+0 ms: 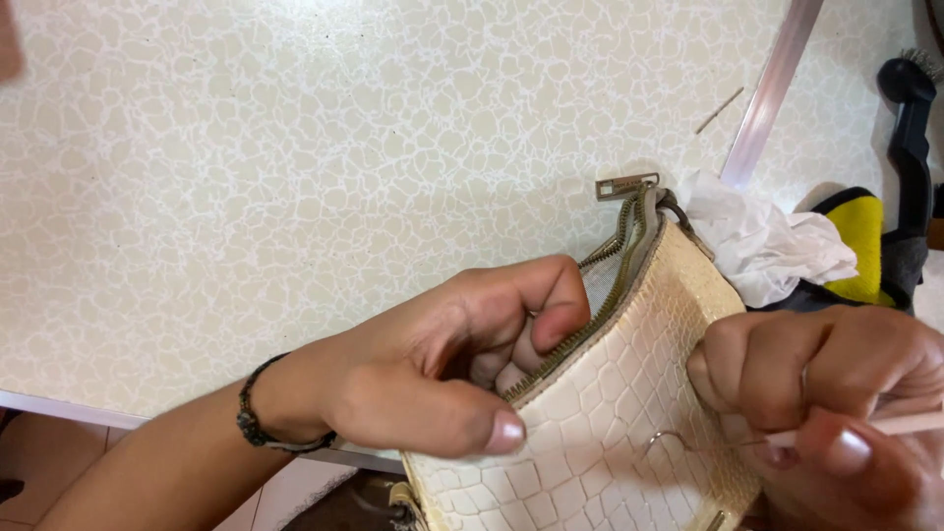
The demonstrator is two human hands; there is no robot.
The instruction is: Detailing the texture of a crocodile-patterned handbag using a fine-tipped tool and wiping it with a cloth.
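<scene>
Cream crocodile-embossed pouch [610, 413] is held at the lower centre, over the near edge of the patterned tabletop [295, 177]. Its brass zipper [615, 265] runs from 7 o'clock up to 1 o'clock, ending in a flat metal pull tab [625, 186] lying on the table.

Left hand [433, 374]: closed on the pouch's zipper edge, thumb pressed on the front face, fingers tucked into the opening. A dark bead bracelet [251, 418] is worn at the wrist.

Right hand [836, 403]: closed at 3 o'clock of the pouch, a thin pale stick [910, 424] pinched between thumb and forefinger. The tip appears to meet a small wire hook [669, 441] on the pouch face; what the tool is cannot be told.

Risks, as judged:
- The embossed face could be scratched or punctured if the thin tool slips; pinch force is high and the surface is glossy.
- The pouch is held half off the table edge, so a drop to the floor is likely if the left grip is relaxed.
- Left fingertips sit against the zipper teeth, so they could be nicked if the pouch is twisted.

Around: crumpled white tissue [762, 241] at 2 o'clock just behind the pouch, a yellow-and-black object [865, 246] and a black brush handle [910, 147] further right, a metal strip [772, 88] at 1 o'clock. The right hand's outward travel is crowded by the tissue and the yellow object.
</scene>
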